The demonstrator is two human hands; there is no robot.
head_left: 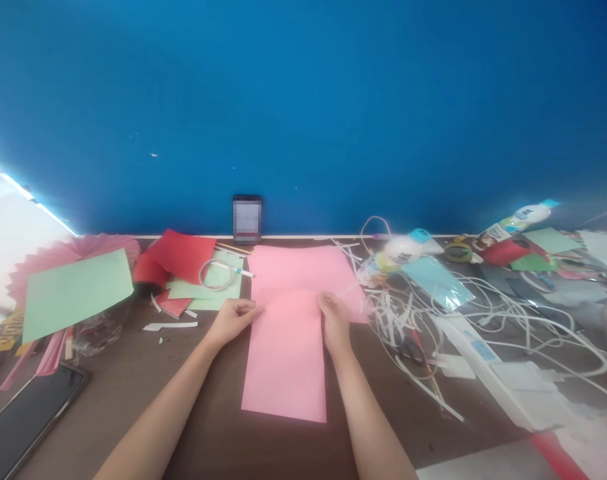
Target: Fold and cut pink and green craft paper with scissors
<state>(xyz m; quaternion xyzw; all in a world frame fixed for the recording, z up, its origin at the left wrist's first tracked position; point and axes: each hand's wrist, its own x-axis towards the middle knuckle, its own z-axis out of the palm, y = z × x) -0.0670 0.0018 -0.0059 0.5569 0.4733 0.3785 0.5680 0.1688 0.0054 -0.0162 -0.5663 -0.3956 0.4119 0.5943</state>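
Observation:
A pink sheet of paper (286,360) hangs or lies in front of me, longer than it is wide. My left hand (234,319) pinches its upper left edge between thumb and fingers. At the upper right edge my right hand (335,321) grips the same sheet, thumb on the front. Behind its top edge lies a wider pink paper (303,267) on the brown table (203,413). Whether the held sheet touches the table along its lower end, I cannot tell.
Red paper (183,257), green paper (78,293) and a phone (30,420) lie to the left. A small upright screen (247,220) leans at the blue wall (333,120). Rightward are glue bottles (400,252), paper strips (390,313), scissors (412,350), a power strip (483,363) and tangled cables.

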